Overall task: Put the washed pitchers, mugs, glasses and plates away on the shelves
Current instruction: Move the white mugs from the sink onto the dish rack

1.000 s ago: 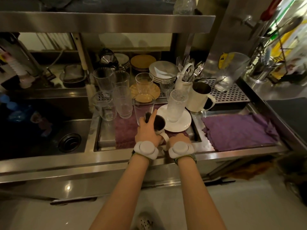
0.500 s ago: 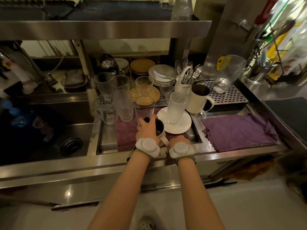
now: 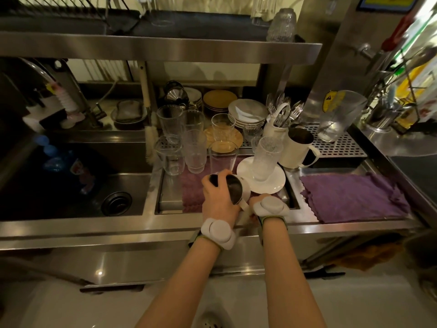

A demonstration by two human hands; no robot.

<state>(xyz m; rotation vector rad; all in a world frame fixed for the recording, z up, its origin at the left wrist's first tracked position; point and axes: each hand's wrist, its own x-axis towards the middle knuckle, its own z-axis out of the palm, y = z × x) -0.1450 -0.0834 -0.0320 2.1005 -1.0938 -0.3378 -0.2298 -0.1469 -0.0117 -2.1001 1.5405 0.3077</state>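
My left hand [image 3: 218,200] wraps the body of a small white pitcher [image 3: 233,189] with a dark inside, tilted toward me over the purple mat [image 3: 191,185] in the draining tray. My right hand [image 3: 264,204] is at the pitcher's handle [image 3: 243,205], its fingers hidden under the wrist device. Behind stand several clear glasses [image 3: 194,150], a textured glass [image 3: 266,157] upside down on a white plate [image 3: 272,183], a bigger white pitcher [image 3: 299,147] and stacked plates [image 3: 248,112]. A steel shelf [image 3: 160,47] runs overhead with an upturned glass [image 3: 281,26] on it.
A deep sink [image 3: 78,183] lies to the left. A purple cloth [image 3: 352,197] lies on the counter at right. A clear plastic jug [image 3: 338,114] leans on a perforated drain rack [image 3: 335,145]. A white cutlery holder [image 3: 276,129] holds forks.
Both hands have pulled the small pitcher a little toward me and tipped it, so its opening faces more to the left. The view has tilted up a bit.
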